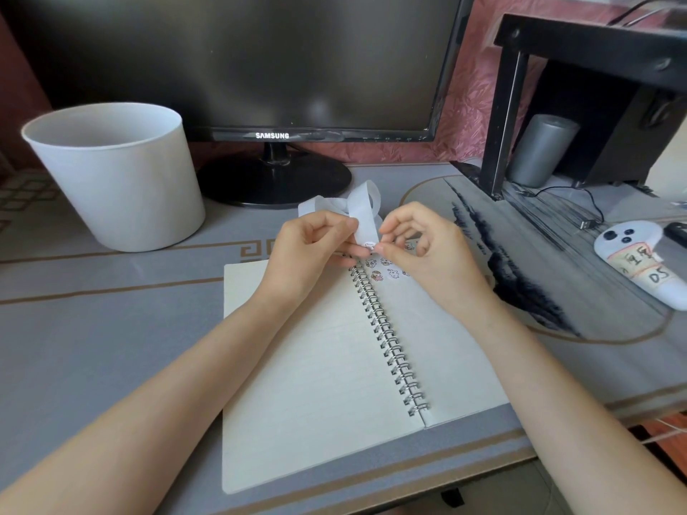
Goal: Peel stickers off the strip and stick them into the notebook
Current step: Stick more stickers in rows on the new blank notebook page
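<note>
Notebook (316, 366), curled strip (362, 206) above, bucket (122, 187), monitor (241, 61) behind

Desk inventory, by count

Hands: two, left hand (312, 243) and right hand (420, 247). Spiral notebook (316, 366): one. Sticker strip (362, 217): one, with one sticker (369, 245) showing at its lower end. Page stickers (376, 275): at least five in view; any under the right hand cannot be counted. White bucket (119, 180): one. Samsung monitor (241, 61): one. Grey cylindrical speaker (541, 150): one. Black shelf stand (505, 120): one. White controller (639, 265): one, bearing three black buttons (628, 232). Black cable (594, 206): one.
</note>
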`<control>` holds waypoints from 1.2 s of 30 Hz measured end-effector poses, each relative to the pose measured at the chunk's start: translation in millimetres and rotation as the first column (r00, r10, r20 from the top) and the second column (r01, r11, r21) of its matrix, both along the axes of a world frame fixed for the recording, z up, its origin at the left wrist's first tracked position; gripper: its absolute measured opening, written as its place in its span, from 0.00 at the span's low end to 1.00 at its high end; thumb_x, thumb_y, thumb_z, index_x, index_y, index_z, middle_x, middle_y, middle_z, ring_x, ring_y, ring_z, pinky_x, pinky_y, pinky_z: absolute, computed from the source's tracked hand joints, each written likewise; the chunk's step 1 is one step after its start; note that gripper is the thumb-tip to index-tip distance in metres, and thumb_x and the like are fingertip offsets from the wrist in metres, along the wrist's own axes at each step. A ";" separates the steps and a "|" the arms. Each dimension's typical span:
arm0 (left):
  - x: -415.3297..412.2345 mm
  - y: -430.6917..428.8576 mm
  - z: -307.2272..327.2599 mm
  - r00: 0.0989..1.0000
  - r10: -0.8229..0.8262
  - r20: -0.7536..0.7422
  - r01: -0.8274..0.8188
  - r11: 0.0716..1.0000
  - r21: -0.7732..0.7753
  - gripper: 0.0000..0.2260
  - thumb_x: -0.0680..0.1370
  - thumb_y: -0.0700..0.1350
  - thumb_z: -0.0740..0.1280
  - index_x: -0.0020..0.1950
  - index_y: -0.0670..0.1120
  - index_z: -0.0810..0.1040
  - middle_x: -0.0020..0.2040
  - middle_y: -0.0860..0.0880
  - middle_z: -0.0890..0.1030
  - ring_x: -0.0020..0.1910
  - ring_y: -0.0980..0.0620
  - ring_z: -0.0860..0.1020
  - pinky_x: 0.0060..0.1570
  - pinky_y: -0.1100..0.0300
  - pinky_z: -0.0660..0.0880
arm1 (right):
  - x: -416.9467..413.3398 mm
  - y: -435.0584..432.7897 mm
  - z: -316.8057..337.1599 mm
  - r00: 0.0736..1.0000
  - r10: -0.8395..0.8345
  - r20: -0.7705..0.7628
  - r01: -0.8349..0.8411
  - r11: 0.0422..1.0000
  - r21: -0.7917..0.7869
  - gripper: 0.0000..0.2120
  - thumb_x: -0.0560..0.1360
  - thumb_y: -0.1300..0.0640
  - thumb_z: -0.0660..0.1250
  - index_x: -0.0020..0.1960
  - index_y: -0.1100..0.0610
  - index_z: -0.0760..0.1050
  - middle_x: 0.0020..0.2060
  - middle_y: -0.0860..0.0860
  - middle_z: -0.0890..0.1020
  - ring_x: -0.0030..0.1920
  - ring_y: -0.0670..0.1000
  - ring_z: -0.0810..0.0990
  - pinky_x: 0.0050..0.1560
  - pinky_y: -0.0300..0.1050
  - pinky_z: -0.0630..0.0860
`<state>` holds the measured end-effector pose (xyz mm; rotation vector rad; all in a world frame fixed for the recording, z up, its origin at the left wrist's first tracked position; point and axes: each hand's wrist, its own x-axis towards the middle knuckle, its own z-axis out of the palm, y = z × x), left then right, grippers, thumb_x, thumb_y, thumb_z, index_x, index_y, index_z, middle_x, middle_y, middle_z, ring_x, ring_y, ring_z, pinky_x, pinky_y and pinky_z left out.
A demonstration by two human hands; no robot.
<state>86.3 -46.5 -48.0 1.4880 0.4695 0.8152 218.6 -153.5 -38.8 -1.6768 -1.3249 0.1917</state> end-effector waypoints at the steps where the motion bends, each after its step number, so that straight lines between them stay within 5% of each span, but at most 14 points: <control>1: -0.3 -0.1 0.5 1.000 -0.007 0.004 0.007 1.000 -0.001 0.07 0.79 0.40 0.64 0.47 0.36 0.77 0.40 0.40 0.81 0.39 0.50 0.84 0.39 0.58 0.80 | -0.9 0.2 0.8 1.000 -0.002 -0.009 0.002 1.000 0.015 0.09 0.70 0.60 0.72 0.44 0.49 0.75 0.39 0.46 0.81 0.38 0.42 0.75 0.37 0.31 0.66; 7: -0.5 -1.2 1.5 0.999 -0.049 -0.003 0.049 0.999 0.012 0.08 0.80 0.42 0.63 0.45 0.41 0.79 0.43 0.44 0.83 0.40 0.51 0.84 0.38 0.59 0.79 | -3.5 1.8 5.1 0.996 0.011 -0.092 -0.001 0.995 0.104 0.11 0.71 0.63 0.72 0.41 0.47 0.76 0.36 0.43 0.80 0.38 0.44 0.76 0.39 0.46 0.71; 18: -0.9 -0.3 -2.0 0.996 -0.084 0.002 0.084 0.996 0.038 0.04 0.77 0.38 0.66 0.46 0.42 0.80 0.38 0.49 0.85 0.40 0.52 0.84 0.41 0.62 0.80 | -3.0 2.3 3.1 0.994 -0.007 -0.105 0.017 0.995 0.094 0.09 0.72 0.64 0.71 0.43 0.50 0.80 0.40 0.46 0.82 0.39 0.48 0.80 0.45 0.58 0.77; 24: -0.4 0.5 -2.8 0.997 -0.082 0.015 0.081 0.996 0.031 0.04 0.77 0.37 0.66 0.45 0.42 0.81 0.38 0.48 0.85 0.40 0.52 0.84 0.42 0.62 0.80 | -3.3 3.4 1.4 0.993 -0.014 -0.114 0.024 0.996 0.086 0.06 0.71 0.63 0.72 0.44 0.53 0.81 0.39 0.46 0.82 0.38 0.47 0.78 0.42 0.51 0.76; 29: -0.3 -0.4 -2.3 0.996 -0.086 0.011 0.086 0.996 0.017 0.04 0.77 0.37 0.66 0.45 0.41 0.80 0.39 0.45 0.85 0.41 0.51 0.84 0.43 0.62 0.80 | -3.6 3.7 -0.1 0.997 -0.026 -0.066 0.031 0.996 0.080 0.03 0.70 0.62 0.73 0.43 0.57 0.80 0.36 0.44 0.79 0.31 0.41 0.73 0.34 0.30 0.65; 36: 0.4 -1.5 -2.9 0.999 -0.053 -0.010 0.053 0.998 0.015 0.05 0.78 0.38 0.66 0.43 0.40 0.80 0.38 0.43 0.84 0.40 0.49 0.84 0.43 0.59 0.81 | -0.8 3.3 -0.8 0.996 -0.014 0.085 0.008 0.998 0.066 0.03 0.70 0.60 0.73 0.41 0.55 0.79 0.42 0.47 0.77 0.35 0.44 0.72 0.37 0.31 0.65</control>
